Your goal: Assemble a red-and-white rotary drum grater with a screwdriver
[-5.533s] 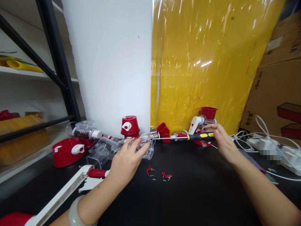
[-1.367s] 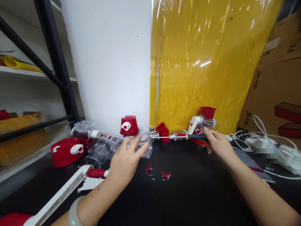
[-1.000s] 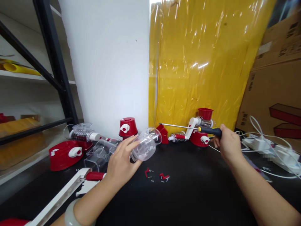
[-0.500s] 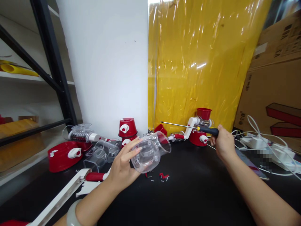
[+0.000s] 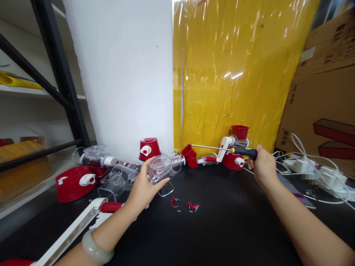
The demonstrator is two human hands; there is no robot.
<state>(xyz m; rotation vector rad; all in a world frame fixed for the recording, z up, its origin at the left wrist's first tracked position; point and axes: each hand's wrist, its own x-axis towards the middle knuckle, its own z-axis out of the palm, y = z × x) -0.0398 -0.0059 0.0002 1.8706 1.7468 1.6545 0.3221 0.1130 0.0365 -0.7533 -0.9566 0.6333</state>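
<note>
My left hand (image 5: 146, 186) grips a clear plastic grater housing (image 5: 162, 168), thumb along its near side and fingers behind it. Its round tube now points to the right, where a metal grater drum shows by or through it; I cannot tell which. In my right hand (image 5: 263, 166) is a screwdriver (image 5: 245, 152) with a dark and yellow handle, its long shaft level and pointing left, apart from the housing. Below the housing, small red plastic pieces (image 5: 193, 205) and several screws (image 5: 179, 211) lie on the black table (image 5: 222, 229).
An assembled red and white rotary grater (image 5: 234, 160) stands at the back right. Red bases (image 5: 73, 184) and clear housings (image 5: 112, 183) sit at left. A white crank arm (image 5: 72, 229) lies at front left. Cables and power strips (image 5: 332, 181) occupy the right, before a cardboard box (image 5: 318, 96).
My left hand has turned the clear housing over and moved it slightly left and up, uncovering the small red pieces below. My right hand with the screwdriver has barely moved.
</note>
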